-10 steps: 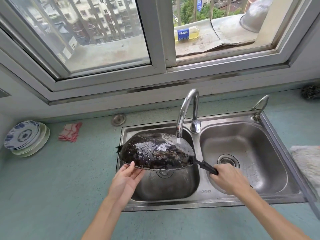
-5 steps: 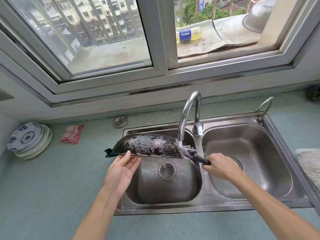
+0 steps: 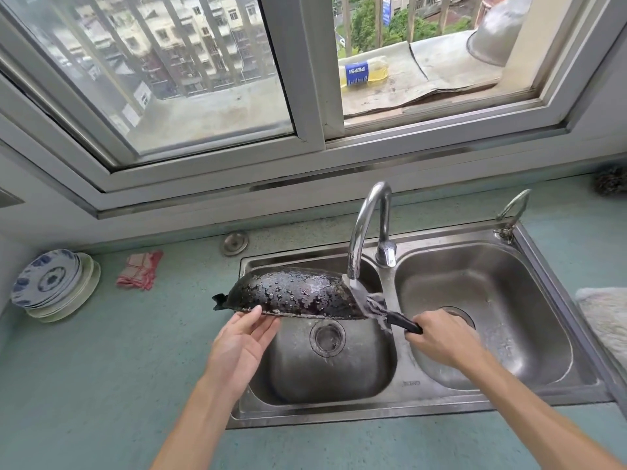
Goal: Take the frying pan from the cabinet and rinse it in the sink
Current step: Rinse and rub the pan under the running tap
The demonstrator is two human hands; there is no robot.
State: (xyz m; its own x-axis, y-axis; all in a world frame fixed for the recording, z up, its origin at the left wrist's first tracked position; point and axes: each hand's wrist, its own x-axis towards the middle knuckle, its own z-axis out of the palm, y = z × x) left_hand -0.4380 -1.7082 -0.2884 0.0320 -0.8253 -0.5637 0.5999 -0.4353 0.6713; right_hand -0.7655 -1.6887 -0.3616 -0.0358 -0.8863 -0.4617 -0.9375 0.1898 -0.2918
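Rinse step on: frying pan (image 3: 298, 295) bottom-up over left sink (image 3: 339, 378) basin, tap (image 3: 364, 228) water hitting handle end. Right hand (image 3: 441, 340) fisted on handle, left hand (image 3: 242, 337) fingers flat under near rim. Next, prob: flip pan, rinse inside.

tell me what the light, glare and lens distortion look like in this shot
Head view: soft daylight from the window, no hard shadows. Bright glare on the faucet and the sink steel. Wet beads glint on the frying pan. Wide-angle lens bends the window frame and stretches the forearms. The water stream is smeared; the hands look sharp.
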